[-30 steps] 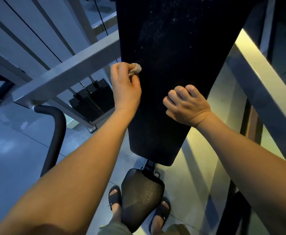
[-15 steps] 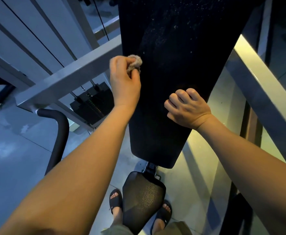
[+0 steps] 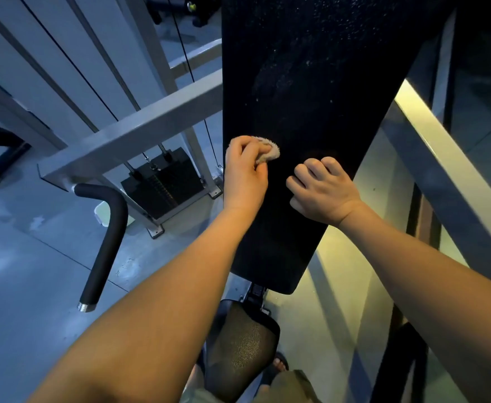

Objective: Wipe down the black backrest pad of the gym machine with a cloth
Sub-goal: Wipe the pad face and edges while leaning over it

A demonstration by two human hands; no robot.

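The long black backrest pad (image 3: 311,91) runs from the top of the view down to the middle, tapering toward me, with pale specks on its upper part. My left hand (image 3: 245,178) is at the pad's left edge, closed on a small beige cloth (image 3: 269,151) pressed against the pad surface. My right hand (image 3: 322,193) rests on the pad's right side just beside the left hand, fingers curled in a loose fist with nothing in it.
A black seat pad (image 3: 241,350) sits below the backrest, with my sandalled feet beside it. A grey steel beam (image 3: 139,135), cables and a black weight stack (image 3: 162,181) are to the left. A black padded handle (image 3: 104,242) curves down at lower left. A grey frame rail (image 3: 441,167) runs on the right.
My left hand with the cloth has gone up the pad's left edge and come back down, closer to my right hand. The right hand has stayed on the pad.
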